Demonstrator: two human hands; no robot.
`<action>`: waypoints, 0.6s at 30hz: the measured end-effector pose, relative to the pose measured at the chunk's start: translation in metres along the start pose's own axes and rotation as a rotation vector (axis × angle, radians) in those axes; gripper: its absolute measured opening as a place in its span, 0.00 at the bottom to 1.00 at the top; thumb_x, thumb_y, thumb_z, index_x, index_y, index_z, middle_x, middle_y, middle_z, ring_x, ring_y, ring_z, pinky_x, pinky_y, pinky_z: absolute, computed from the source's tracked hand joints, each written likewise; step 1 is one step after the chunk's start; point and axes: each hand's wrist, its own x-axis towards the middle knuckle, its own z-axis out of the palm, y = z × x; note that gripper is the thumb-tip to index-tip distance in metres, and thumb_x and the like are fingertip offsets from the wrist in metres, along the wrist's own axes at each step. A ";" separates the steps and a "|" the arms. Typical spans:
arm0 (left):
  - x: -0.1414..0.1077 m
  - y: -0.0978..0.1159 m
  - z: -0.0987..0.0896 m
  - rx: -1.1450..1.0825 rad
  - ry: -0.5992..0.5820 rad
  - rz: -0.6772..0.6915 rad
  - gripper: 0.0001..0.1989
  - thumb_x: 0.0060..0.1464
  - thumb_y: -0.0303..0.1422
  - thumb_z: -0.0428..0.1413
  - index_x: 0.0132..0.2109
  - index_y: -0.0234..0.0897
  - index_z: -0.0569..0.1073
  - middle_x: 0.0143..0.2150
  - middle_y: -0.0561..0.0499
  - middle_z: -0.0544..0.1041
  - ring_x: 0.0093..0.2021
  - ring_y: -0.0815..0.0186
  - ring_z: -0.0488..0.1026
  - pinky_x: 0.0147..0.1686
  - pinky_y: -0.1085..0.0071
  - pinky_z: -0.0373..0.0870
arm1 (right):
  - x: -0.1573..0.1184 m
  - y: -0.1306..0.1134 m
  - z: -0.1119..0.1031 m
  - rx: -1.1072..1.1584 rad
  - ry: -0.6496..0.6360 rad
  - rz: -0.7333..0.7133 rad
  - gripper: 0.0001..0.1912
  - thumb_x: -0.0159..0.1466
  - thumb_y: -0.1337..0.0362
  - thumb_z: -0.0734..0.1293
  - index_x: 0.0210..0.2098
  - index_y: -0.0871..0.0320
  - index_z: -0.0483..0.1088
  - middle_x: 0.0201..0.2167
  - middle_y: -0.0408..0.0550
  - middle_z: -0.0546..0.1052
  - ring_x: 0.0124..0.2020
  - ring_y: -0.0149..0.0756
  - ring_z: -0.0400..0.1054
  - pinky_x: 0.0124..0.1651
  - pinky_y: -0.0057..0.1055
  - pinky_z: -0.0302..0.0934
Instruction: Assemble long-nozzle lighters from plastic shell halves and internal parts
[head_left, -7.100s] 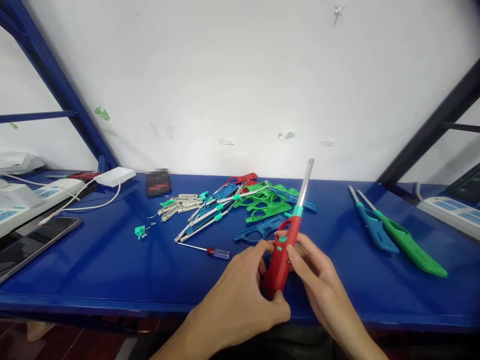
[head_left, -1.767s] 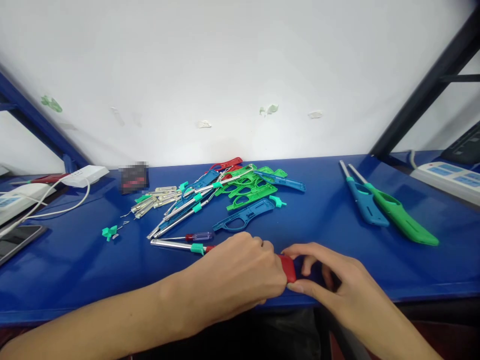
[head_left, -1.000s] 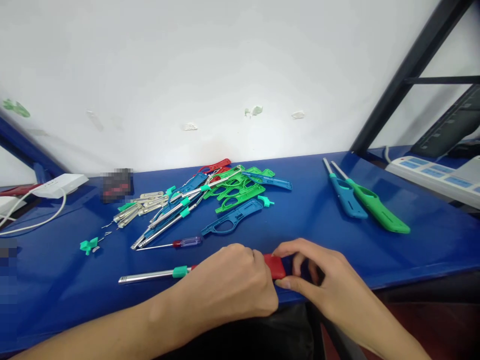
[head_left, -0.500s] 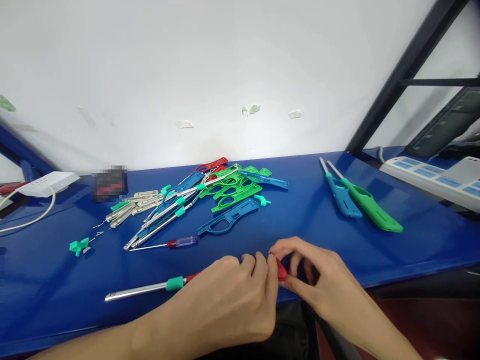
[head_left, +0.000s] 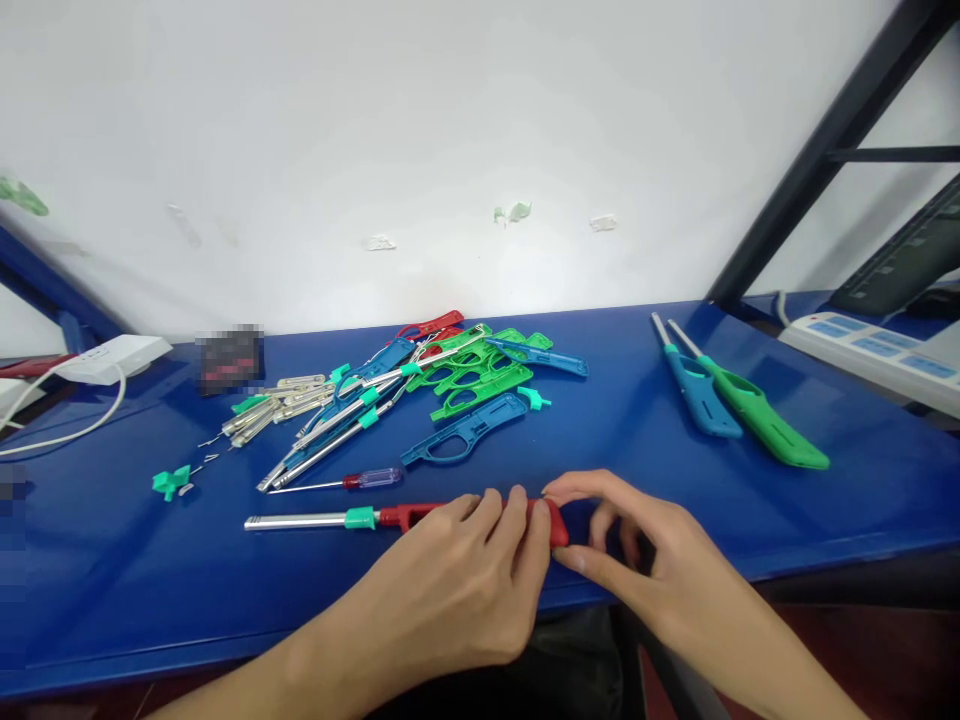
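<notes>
A long-necked red utility lighter [head_left: 559, 524] lies crosswise near the table's front edge, its silver barrel pointing left and a teal collar [head_left: 360, 518] around the barrel's base. My left hand [head_left: 480, 570] is closed over the red handle from above and hides most of it. At the handle's right end, my right hand [head_left: 630, 530] pinches the butt between thumb and index finger, the other fingers curled. Just beyond the lighter are a screwdriver [head_left: 373, 479] with a clear purple handle and an opened blue handle shell [head_left: 480, 425].
Green handle shells [head_left: 480, 385], metal barrels [head_left: 330, 440] and clear fuel tanks [head_left: 262, 415] are heaped mid-table. A blue lighter [head_left: 705, 400] and a green lighter [head_left: 772, 425] lie at right, near a white power strip [head_left: 870, 345]. A teal piece [head_left: 172, 483] sits at left.
The red lighter and both hands have moved slightly away from the table's front edge, and the barrel now lies more level. More of the red handle shows. Both hands keep their hold.
</notes>
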 end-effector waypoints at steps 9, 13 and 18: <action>-0.005 0.003 0.003 -0.037 0.078 -0.075 0.20 0.70 0.21 0.43 0.54 0.23 0.79 0.49 0.38 0.86 0.44 0.54 0.86 0.40 0.64 0.84 | 0.003 -0.008 -0.002 0.053 0.034 0.065 0.15 0.62 0.51 0.73 0.48 0.44 0.77 0.39 0.39 0.81 0.31 0.33 0.67 0.34 0.29 0.64; -0.008 0.005 0.003 -0.056 0.089 -0.085 0.20 0.69 0.21 0.43 0.54 0.23 0.79 0.49 0.36 0.86 0.45 0.54 0.86 0.41 0.63 0.84 | 0.004 -0.009 -0.002 0.053 0.043 0.061 0.17 0.59 0.50 0.74 0.46 0.46 0.78 0.35 0.40 0.81 0.28 0.33 0.69 0.33 0.29 0.66; -0.012 0.008 0.004 -0.070 0.105 -0.106 0.20 0.69 0.22 0.44 0.55 0.22 0.78 0.50 0.36 0.85 0.47 0.55 0.85 0.45 0.63 0.84 | 0.008 0.006 -0.004 0.001 0.022 0.102 0.22 0.56 0.43 0.74 0.45 0.46 0.79 0.28 0.41 0.78 0.25 0.35 0.68 0.30 0.30 0.65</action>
